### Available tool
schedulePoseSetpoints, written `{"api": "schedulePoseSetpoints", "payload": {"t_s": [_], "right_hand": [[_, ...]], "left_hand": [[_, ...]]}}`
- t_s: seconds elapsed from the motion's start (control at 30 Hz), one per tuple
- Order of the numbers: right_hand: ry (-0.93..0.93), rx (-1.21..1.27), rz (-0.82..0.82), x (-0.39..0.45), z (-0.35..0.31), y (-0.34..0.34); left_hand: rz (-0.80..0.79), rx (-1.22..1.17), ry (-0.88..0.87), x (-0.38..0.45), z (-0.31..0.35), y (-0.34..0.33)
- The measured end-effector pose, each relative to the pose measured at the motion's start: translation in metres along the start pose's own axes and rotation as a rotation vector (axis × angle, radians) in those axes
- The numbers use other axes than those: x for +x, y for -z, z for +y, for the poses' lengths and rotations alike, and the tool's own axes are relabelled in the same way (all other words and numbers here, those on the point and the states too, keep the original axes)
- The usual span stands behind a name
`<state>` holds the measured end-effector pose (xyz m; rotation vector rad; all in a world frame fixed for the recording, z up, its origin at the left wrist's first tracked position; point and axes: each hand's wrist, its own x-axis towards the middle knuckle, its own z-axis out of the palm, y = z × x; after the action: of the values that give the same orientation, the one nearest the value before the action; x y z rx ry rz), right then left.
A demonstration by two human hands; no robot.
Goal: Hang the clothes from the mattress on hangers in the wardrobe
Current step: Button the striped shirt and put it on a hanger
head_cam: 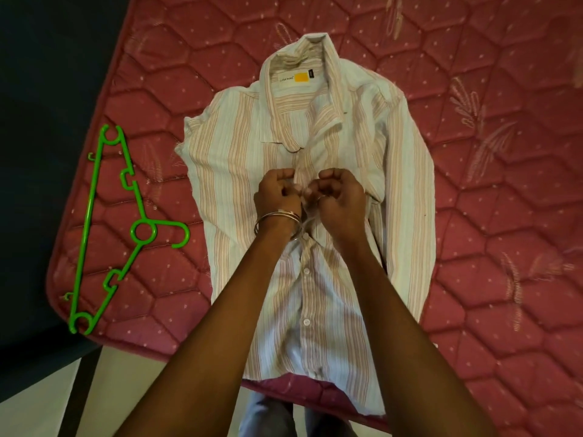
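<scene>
Striped shirt (239, 159) lies flat, front up, on the pink mattress (489, 216); our left hand (277, 192) and right hand (339, 192) are both curled tight on the button placket at chest level, each pinching 1 edge of fabric. Looks like we're working a button there, so keep the 2 edges close and the cloth slack, and move the button with the fingertips rather than pulling on the fabric. Green hanger (126, 228) sits well to the left near the mattress edge, untouched; wardrobe not in view.
</scene>
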<state>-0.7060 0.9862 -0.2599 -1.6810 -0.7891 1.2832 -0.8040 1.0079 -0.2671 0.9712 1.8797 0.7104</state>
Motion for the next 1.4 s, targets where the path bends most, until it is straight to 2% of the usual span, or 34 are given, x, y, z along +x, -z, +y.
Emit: {"api": "schedulePoseSetpoints", "payload": {"t_s": [0.07,0.13,0.27,0.33,0.43,0.5,0.57,0.63,0.7,0.83,0.93,1.0,1.07,1.23,1.33,1.4], "right_hand": [[-0.179,0.237,-0.018,0.002,-0.003,-0.001],[-0.28,0.347,-0.016,0.005,-0.007,0.0],[-0.259,0.268,-0.088,0.007,-0.005,0.005],[-0.189,0.145,-0.13,0.009,-0.004,0.006],[-0.012,-0.147,-0.156,0.011,-0.005,0.004],[0.119,-0.365,-0.016,0.016,-0.008,0.005],[0.168,-0.396,0.148,0.025,-0.016,0.007],[0.167,-0.381,0.18,0.04,-0.026,0.002],[0.103,-0.487,0.118,0.053,-0.031,-0.013],[-0.047,-0.715,0.019,0.061,-0.017,-0.032],[-0.131,-0.547,0.127,0.059,0.013,-0.015],[-0.226,-0.241,0.188,0.05,0.029,-0.002],[-0.267,0.001,0.169,0.046,0.042,0.006],[-0.256,0.122,0.108,0.044,0.047,0.003],[-0.267,0.239,0.113,0.046,0.051,0.004],[-0.297,0.338,0.107,0.047,0.052,0.006]], "left_hand": [[-0.001,0.015,-0.104,-0.004,0.002,0.001],[-0.027,0.049,-0.244,-0.008,0.004,0.002],[-0.149,0.295,-0.417,-0.009,0.009,0.005],[-0.173,0.382,-0.378,-0.007,0.011,0.004],[-0.063,0.425,-0.228,0.0,0.011,0.004],[0.064,0.441,-0.262,0.007,0.012,0.007],[0.15,0.392,-0.301,0.019,0.012,0.012],[0.108,0.311,-0.327,0.034,0.013,0.014],[-0.004,0.269,-0.32,0.046,0.015,0.012],[-0.134,0.285,-0.105,0.056,0.005,-0.003],[-0.146,0.237,0.0,0.054,-0.016,-0.012],[-0.142,0.263,-0.04,0.048,-0.024,-0.017],[-0.101,0.323,-0.077,0.043,-0.029,-0.023],[0.022,0.334,-0.094,0.04,-0.041,-0.034],[0.131,0.216,-0.127,0.04,-0.042,-0.032],[0.144,0.161,-0.151,0.043,-0.048,-0.029]]}}
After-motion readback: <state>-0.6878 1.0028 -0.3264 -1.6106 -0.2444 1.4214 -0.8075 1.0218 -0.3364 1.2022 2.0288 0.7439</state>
